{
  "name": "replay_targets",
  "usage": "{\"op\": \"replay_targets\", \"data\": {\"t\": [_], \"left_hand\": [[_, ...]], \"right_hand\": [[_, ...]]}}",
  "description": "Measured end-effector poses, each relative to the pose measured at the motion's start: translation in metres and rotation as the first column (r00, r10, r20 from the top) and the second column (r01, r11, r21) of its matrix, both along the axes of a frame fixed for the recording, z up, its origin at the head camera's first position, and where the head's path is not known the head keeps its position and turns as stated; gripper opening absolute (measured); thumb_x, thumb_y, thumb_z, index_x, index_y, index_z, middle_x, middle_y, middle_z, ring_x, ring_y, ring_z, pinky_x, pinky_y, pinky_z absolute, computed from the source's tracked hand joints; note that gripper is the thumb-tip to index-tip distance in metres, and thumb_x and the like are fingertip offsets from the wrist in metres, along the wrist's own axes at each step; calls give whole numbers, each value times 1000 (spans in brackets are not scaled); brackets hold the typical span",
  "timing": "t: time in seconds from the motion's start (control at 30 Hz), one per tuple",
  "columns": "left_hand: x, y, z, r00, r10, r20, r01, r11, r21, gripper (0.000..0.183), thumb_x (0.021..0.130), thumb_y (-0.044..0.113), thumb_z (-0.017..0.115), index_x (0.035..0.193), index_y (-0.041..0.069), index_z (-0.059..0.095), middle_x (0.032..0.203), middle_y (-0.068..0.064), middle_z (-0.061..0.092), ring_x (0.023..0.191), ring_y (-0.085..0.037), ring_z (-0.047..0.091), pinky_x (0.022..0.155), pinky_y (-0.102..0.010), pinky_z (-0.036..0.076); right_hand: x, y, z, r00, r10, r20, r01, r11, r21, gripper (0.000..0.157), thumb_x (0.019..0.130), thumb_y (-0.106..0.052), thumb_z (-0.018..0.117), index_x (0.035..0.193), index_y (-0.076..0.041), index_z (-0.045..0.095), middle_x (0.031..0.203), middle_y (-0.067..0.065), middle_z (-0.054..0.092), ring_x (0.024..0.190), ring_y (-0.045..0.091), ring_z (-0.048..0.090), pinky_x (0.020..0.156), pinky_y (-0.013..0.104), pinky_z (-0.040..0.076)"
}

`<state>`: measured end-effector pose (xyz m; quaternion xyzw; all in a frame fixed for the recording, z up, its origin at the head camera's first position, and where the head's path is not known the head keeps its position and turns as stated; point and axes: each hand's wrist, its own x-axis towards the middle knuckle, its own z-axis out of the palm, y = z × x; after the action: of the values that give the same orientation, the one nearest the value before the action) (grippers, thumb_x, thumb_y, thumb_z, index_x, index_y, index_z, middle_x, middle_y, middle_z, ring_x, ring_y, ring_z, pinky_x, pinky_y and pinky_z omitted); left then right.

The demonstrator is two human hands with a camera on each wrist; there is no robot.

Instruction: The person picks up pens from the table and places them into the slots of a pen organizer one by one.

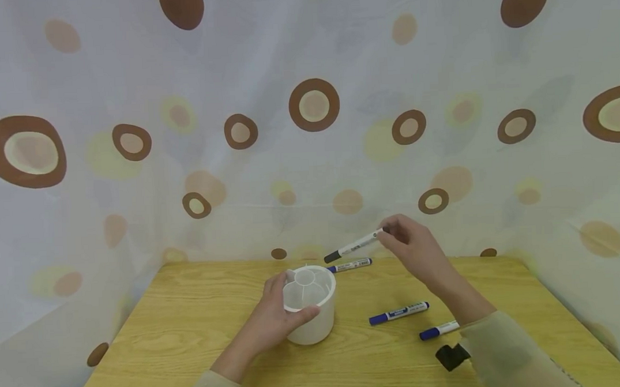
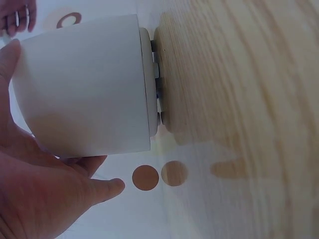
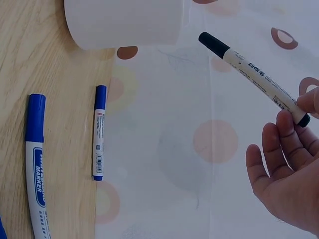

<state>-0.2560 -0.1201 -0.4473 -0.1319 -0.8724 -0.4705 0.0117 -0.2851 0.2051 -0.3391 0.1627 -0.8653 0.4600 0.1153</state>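
A round white pen holder [image 1: 323, 317] with divided compartments stands on the wooden table, its inside partitions showing from above. My left hand [image 1: 274, 316] grips it from the left, thumb on the near side and fingers round the far side. In the left wrist view the holder's smooth wall [image 2: 84, 89] fills much of the picture. Up to the right of the holder, my right hand [image 1: 411, 247] pinches a black-capped whiteboard marker [image 3: 259, 77] by its tail end. The marker slants in the air, black cap down toward the holder's rim.
One blue-capped marker [image 1: 352, 265] lies behind the holder. Another blue marker [image 1: 398, 313] lies to its right, and a third blue-capped marker [image 1: 438, 330] is partly hidden by the right forearm. A patterned curtain [image 1: 267, 172] hangs behind the table [image 1: 190, 314].
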Motion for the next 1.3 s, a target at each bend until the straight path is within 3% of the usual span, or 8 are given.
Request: {"op": "replay_targets", "data": {"t": [0.57,1.0,1.3], "left_hand": [[-3,-1,-2,1000,-8,-17,8,1000,-5,100,93,58,85,164,5,39,163,-22,38,132,-39,58,111,-63,50],[-2,0,-1,1000,-5,-6,5,1000,1,102,93,58,85,165,5,37,164,-22,38,133,-38,58,112,-63,49],[0,-1,1,1000,-23,-5,23,1000,13,102,94,58,84,166,4,36,163,-23,38,133,-39,58,111,-64,49]], "right_hand": [[-7,-32,5,998,58,-21,-59,998,-21,21,112,-22,67,125,-5,70,106,7,73,112,28,72,95,45,53],[-16,-53,-1,998,68,3,-68,998,-2,24,111,-22,69,128,-5,71,107,5,75,117,31,72,104,54,53],[-19,-71,-6,997,83,10,-83,996,36,24,110,-27,72,128,-11,74,110,1,77,119,30,72,107,59,55]]}}
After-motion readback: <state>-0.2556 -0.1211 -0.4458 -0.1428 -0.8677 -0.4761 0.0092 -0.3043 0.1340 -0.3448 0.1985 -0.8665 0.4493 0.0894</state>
